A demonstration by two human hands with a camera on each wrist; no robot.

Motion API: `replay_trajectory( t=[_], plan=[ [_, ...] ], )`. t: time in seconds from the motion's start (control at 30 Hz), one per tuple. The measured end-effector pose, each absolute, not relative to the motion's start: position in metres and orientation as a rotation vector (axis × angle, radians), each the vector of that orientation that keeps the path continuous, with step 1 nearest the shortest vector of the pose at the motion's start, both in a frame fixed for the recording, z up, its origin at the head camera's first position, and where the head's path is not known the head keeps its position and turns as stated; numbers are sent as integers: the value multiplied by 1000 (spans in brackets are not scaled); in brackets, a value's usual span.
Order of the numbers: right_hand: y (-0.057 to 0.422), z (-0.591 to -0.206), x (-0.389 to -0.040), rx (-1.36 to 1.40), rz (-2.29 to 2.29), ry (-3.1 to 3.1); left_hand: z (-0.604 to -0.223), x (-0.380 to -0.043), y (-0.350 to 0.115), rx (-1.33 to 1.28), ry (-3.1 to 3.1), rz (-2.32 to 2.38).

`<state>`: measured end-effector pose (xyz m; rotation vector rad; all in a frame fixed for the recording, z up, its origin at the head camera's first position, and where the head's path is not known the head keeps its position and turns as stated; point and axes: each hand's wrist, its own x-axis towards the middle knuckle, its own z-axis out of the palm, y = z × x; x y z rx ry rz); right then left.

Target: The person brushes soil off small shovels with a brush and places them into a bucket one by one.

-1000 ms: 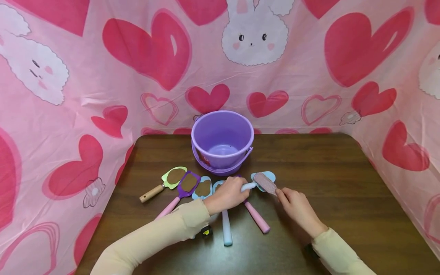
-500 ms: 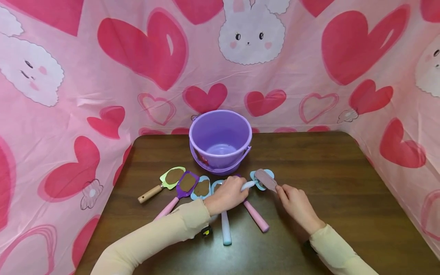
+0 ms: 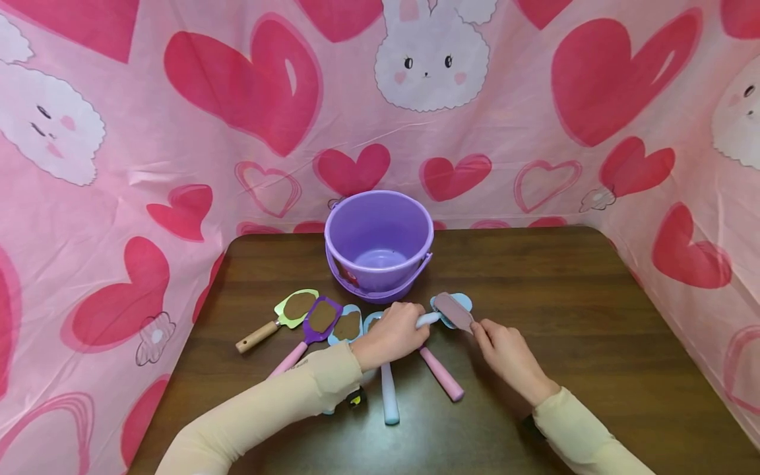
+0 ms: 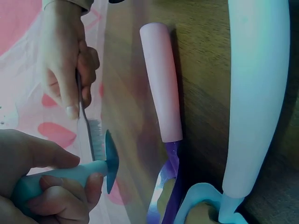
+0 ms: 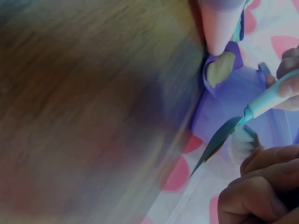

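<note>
My left hand [image 3: 392,336] grips the light blue handle of a small toy shovel [image 3: 463,303], its blue blade pointing right in the head view. In my right hand [image 3: 510,359] I pinch a brush [image 3: 454,311] with a flat greyish-pink back. Its pale bristles [image 4: 96,140] lie against the shovel's blade in the left wrist view. Seen from the right wrist, a brown patch [image 5: 216,148] shows along the blade beside the bristles. Under and beside my left hand lie another light blue shovel [image 3: 390,396] and a pink-handled purple one [image 3: 442,374], both partly hidden.
A purple bucket [image 3: 380,247] stands behind the shovels, its handle lowered toward me. To the left lie a green shovel [image 3: 285,315] with a wooden grip, a purple shovel [image 3: 307,330] and a blue one [image 3: 347,324], brown patches on their blades. Heart-patterned cloth [image 3: 285,86] hangs around the table.
The brush has shifted and tilted slightly over the blade with my right hand. My left hand keeps the shovel in nearly the same place, and the head view has swung slightly right.
</note>
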<state>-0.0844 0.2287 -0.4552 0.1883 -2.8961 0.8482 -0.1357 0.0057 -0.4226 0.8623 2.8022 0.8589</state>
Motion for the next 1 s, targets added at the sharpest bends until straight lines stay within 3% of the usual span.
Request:
replay_trajectory(
  t=[1.0],
  plan=[
    [230,-459,-87,159,871,-2843,-432,-135,0,857,2810,899]
  ],
)
